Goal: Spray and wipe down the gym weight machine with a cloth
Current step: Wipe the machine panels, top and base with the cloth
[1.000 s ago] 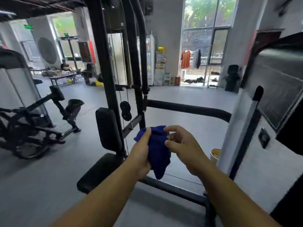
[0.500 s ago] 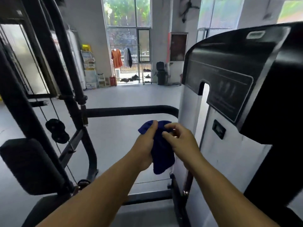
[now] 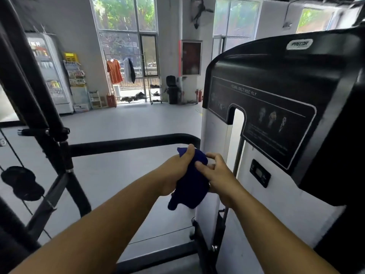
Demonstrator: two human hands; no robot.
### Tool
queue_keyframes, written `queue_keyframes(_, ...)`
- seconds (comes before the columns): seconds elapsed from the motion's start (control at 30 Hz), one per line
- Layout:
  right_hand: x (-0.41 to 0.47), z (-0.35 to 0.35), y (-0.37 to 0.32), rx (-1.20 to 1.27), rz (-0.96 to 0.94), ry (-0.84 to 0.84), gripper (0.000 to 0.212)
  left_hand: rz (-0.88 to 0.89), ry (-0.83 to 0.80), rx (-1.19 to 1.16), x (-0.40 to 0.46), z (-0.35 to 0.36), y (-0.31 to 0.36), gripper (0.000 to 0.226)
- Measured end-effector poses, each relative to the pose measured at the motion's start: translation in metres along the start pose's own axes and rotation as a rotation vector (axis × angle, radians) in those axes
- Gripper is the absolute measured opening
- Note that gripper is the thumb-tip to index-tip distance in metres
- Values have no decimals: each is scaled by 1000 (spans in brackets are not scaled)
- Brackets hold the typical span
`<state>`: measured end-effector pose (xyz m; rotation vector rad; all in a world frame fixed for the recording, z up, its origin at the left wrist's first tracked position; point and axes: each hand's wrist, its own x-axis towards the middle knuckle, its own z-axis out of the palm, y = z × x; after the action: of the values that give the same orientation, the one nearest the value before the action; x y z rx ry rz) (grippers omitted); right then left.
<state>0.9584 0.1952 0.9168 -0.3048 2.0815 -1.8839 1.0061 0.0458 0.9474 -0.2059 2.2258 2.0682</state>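
Both hands hold a bunched dark blue cloth (image 3: 190, 182) in mid-air, just left of the weight machine's white shroud (image 3: 280, 210). The left hand (image 3: 173, 175) grips it with the thumb over the top; the right hand (image 3: 219, 175) pinches its right edge. A black curved bar (image 3: 128, 144) runs behind them.

Left hand (image 3: 173, 175) gripping blue cloth (image 3: 190, 186), right hand (image 3: 219, 175) pinching it, weight machine (image 3: 276, 107) beside
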Motion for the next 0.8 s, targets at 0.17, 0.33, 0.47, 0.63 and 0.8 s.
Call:
queue_keyframes(0.17,10,-12,0,-22,-3,153,31,-12,2,-11,36,-21,4,61)
queue_keyframes(0.33,20,-16,-4,122,-44,236,28,122,-261,288,67,-46,-2,42)
queue_keyframes(0.47,27,-16,-16,-26,-123,328,26,217,-676,534,93,-72,3,42)
queue_keyframes(0.63,39,9,-43,-281,-215,266,33,263,-760,429,132,-85,31,23)
queue_keyframes(0.8,50,25,-75,-569,-285,408,30,452,-922,413,177,-90,30,23)
